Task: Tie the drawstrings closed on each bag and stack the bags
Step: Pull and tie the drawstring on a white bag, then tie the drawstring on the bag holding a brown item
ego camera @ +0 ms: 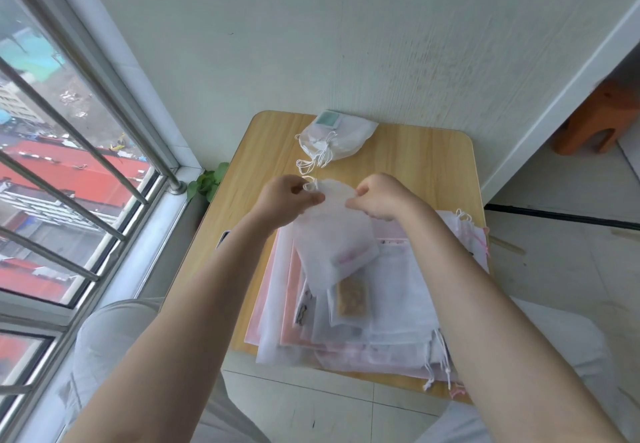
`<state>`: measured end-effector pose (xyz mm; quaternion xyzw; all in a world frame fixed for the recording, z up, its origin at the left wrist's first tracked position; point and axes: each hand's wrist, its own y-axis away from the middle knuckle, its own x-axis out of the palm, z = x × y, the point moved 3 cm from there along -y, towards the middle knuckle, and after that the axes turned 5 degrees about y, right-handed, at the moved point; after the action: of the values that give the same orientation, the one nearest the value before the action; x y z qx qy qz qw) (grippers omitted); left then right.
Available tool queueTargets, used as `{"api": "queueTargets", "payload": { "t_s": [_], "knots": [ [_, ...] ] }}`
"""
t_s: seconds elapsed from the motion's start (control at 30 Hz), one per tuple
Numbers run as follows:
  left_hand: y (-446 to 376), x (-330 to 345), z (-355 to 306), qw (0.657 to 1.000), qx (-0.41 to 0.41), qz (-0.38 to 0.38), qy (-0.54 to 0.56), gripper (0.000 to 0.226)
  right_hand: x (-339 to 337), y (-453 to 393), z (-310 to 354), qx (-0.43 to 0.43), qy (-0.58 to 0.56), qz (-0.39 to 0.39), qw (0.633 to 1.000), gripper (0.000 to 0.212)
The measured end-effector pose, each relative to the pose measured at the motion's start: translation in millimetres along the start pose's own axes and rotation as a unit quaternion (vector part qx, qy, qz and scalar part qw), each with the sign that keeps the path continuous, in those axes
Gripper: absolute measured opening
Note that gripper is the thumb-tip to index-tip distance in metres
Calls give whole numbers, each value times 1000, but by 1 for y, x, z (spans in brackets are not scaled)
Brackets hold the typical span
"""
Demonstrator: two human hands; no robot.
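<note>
Your left hand (289,196) and right hand (375,200) hold a white mesh drawstring bag (332,234) up over the tabletop (415,155), one hand at each side of its mouth. The left fingers (311,198) are curled and pinch the gathered top edge, just beside a loop of white drawstring (309,184). The right fingers (356,203) are curled and pinch the opposite edge of the mouth. The bag hangs down from your grip, with a pinkish item showing faintly through its lower part.

Beneath it, a loose pile of flat bags (374,311), white and pale pink, covers the near half of the tabletop; several cords trail over the near right edge. At the far edge, against the wall, lies a stack of tied bags (341,137), their cords spilling toward you. A green plant (207,181) sits between the tabletop and the window (69,151).
</note>
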<state>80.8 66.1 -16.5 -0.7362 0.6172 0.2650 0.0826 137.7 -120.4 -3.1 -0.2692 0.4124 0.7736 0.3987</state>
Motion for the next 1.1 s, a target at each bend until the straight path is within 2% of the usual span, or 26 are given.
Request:
{"api": "queueTargets", "payload": {
  "t_s": [0.07, 0.17, 0.23, 0.3, 0.37, 0.47, 0.53, 0.63, 0.73, 0.83, 0.93, 1.03, 1.1],
  "knots": [
    [-15, 3, -6, 999, -14, -11, 33, 28, -10, -14, 9, 18, -2, -34, 999, 18],
    [-40, 5, -21, 984, -38, -72, 160, 21, -35, -35, 32, -15, 2, -189, 982, 18],
    [-60, 4, -29, 958, -56, -92, 267, 26, -51, -44, 52, -76, -1, -248, 966, 34],
    [-79, 7, -32, 940, -91, -68, 322, 41, -57, -55, 67, -135, -9, -240, 961, 54],
    [-88, 10, -28, 944, -146, -36, 294, 44, -54, -64, 68, -153, -15, -225, 962, 55],
    [-83, 15, -20, 955, -168, -19, 245, 17, -42, -69, 52, -130, -29, -204, 970, 38],
    [-72, 20, -17, 972, -148, -18, 180, 11, -32, -65, 39, -105, -44, -183, 977, 26],
    [-48, 33, -13, 996, -81, 33, 0, 11, -13, -53, 19, -75, -49, -134, 987, 25],
    [-11, 52, -9, 983, -19, 105, -148, 17, 9, -30, -5, -43, -44, -47, 997, 21],
    [13, 64, 2, 975, 1, 126, -182, 25, 26, -8, -25, -22, -64, -17, 998, 24],
    [23, 68, 9, 974, -2, 122, -191, 18, 37, 7, -36, -29, -40, -15, 999, 26],
    [28, 64, 10, 983, 3, 82, -167, 7, 45, 19, -42, -33, 13, -7, 999, 28],
    [32, 58, 9, 990, 12, 45, -131, 4, 44, 23, -45, -34, 66, -31, 997, 34]
  ]
}}
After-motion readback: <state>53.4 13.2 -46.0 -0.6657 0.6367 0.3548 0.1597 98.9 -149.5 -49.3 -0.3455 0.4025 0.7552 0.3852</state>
